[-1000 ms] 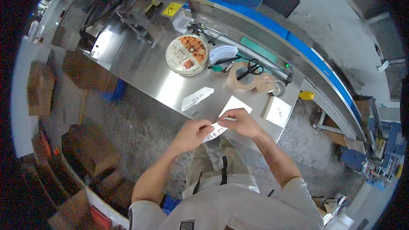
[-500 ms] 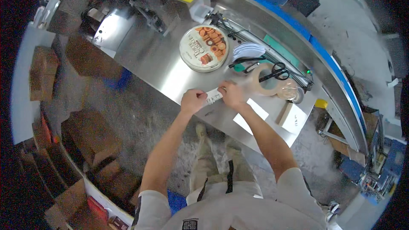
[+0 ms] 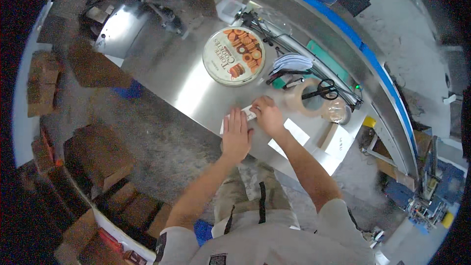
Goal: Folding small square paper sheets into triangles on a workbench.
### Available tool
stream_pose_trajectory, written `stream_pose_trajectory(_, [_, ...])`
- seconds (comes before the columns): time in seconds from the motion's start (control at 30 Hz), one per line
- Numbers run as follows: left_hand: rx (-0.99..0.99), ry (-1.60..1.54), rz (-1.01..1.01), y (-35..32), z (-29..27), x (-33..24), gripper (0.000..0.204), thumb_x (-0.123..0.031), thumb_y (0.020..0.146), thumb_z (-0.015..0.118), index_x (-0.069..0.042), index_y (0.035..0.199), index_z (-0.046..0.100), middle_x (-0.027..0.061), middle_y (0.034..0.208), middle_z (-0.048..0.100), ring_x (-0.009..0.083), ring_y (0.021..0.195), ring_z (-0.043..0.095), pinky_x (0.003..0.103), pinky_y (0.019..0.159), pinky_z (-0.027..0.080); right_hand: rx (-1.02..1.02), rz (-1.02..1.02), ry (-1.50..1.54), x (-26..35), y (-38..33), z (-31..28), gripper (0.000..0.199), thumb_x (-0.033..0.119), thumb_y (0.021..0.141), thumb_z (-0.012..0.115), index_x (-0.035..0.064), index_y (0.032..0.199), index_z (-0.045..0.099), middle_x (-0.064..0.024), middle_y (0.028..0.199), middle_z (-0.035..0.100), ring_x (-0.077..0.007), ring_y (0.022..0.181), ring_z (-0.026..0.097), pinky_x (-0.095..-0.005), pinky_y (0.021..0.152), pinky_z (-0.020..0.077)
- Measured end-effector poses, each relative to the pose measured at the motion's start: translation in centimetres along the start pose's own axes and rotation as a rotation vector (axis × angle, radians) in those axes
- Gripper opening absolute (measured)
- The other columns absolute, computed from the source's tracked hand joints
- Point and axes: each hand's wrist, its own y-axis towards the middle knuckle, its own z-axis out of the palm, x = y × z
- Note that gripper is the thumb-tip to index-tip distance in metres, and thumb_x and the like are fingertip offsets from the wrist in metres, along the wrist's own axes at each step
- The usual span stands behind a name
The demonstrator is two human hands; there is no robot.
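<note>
A narrow white paper strip (image 3: pixel 249 114) with dark print lies near the front edge of the metal table. My left hand (image 3: pixel 237 137) rests flat across its left part, fingers stretched out and covering much of it. With bent fingers pressed together, my right hand (image 3: pixel 268 117) grips the strip's right end. Beyond both hands stands a round cookie tin (image 3: pixel 223 61) with cookies pictured on its lid. White paper sheets (image 3: pixel 298 132) lie close to my right wrist.
Right of the tin are folded white cloth (image 3: pixel 293 62), a roll of tape (image 3: pixel 295 102), black scissors (image 3: pixel 326 90) and a clear tape roll (image 3: pixel 338 112). A white box (image 3: pixel 337 142) sits at the table's right corner. A metal rail (image 3: pixel 314 61) runs behind. Cardboard boxes (image 3: pixel 93 154) stand on the left.
My left hand has gone from pinching the strip's left end to lying flat on it. The strip now rests lower against the table. My right hand keeps its grip.
</note>
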Motion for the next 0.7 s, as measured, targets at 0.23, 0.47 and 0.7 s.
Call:
stream_pose_trajectory(0.23, [0.075, -0.042, -0.015, 0.2, -0.1, 0.1, 0.08, -0.039, 0.09, 0.057, 0.01, 0.146, 0.027, 0.0262, 0.156, 0.022, 0.0397, 0.147, 0.017, 0.054, 0.117, 0.018, -0.21, -0.133, -0.232, 1.6, -1.7, -0.4, 0.032, 0.008, 0.083, 0.061, 0.0016, 0.114, 0.06, -0.0173, 0.117, 0.06, -0.0393, 0.11, 0.055, -0.0492, 0.094, 0.0436])
stream_pose_trajectory(0.47, [-0.021, -0.106, 0.037, -0.2, 1.5, 1.0, 0.073, -0.027, 0.087, 0.047, 0.008, 0.148, 0.027, 0.023, 0.156, 0.024, 0.0394, 0.147, 0.017, 0.053, 0.119, 0.013, 0.297, -0.229, -0.166, 4.2, -3.1, 0.0, 0.096, 0.039, 0.076, 0.069, -0.0044, 0.149, 0.025, -0.0247, 0.155, 0.026, -0.0373, 0.147, 0.02, -0.0482, 0.12, 0.0144])
stream_pose_trajectory(0.7, [-0.063, -0.136, -0.063, -1.2, 1.8, 1.8, 0.076, -0.029, 0.083, 0.051, 0.005, 0.148, 0.03, 0.0235, 0.155, 0.026, 0.0373, 0.146, 0.021, 0.056, 0.118, 0.014, 0.268, -0.311, -0.215, 2.7, -2.8, 1.0, 0.096, 0.042, 0.077, 0.07, -0.0049, 0.149, 0.027, -0.0217, 0.156, 0.025, -0.0358, 0.147, 0.021, -0.0477, 0.12, 0.0159])
